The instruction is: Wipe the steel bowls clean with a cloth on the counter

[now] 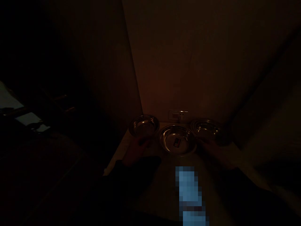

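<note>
One metal bowl (172, 139) below frame centre, right hand (209, 147) at its right rim, perhaps for steadying; left hand (136, 149) half-curled beside the leftmost bowl (144, 126); right hand's spread, either grip: too dark to tell.

Dim brown wall (178, 62), socket plate (174, 115), pale tabletop (119, 153)

Shiny metal bowls (178, 133), upright, side by side

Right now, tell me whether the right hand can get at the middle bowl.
Probably yes: the right hand is close by the right edge of the middle bowl, with nothing visible between them, though it is too dark to tell whether they touch.
</note>
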A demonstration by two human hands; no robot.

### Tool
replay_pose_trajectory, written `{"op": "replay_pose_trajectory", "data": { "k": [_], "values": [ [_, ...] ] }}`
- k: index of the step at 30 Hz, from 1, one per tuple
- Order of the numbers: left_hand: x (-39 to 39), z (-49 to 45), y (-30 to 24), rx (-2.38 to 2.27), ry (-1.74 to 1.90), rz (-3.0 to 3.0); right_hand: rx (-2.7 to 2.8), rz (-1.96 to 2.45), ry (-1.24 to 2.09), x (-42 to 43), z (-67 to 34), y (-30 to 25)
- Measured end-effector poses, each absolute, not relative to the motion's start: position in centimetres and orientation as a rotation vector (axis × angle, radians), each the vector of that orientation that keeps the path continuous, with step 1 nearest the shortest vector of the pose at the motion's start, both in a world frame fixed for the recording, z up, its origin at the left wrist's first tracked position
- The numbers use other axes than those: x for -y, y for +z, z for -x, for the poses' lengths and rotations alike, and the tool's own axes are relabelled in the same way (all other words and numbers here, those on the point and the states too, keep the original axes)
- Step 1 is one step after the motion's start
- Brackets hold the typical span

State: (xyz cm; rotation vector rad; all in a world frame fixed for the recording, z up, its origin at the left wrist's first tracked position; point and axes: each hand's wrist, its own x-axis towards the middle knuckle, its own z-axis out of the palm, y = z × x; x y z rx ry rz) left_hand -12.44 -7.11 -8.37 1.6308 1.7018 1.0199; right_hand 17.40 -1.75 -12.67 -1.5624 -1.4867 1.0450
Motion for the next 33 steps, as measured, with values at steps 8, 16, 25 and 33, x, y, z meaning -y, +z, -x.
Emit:
{"op": "replay_pose_trajectory", "data": {
  "k": [8,16,25,33],
  "values": [
    [6.0,14.8,-10.0,-1.901,1.071,-1.84,1.805,1.547,0.795,2.1,-17.0,-12.6],
    [3.9,16.5,-12.6,-1.892,1.025,-2.156,2.059,1.721,0.376,3.0,-17.6,-11.4],
    [2.7,17.0,-13.6,-1.838,0.986,-2.287,2.408,1.408,0.026,1.1,-12.2,-8.8],
    [2.2,17.3,-14.6,-1.847,1.076,-2.244,2.672,1.032,0.03,-1.8,-6.1,-8.6]
  ]
}}
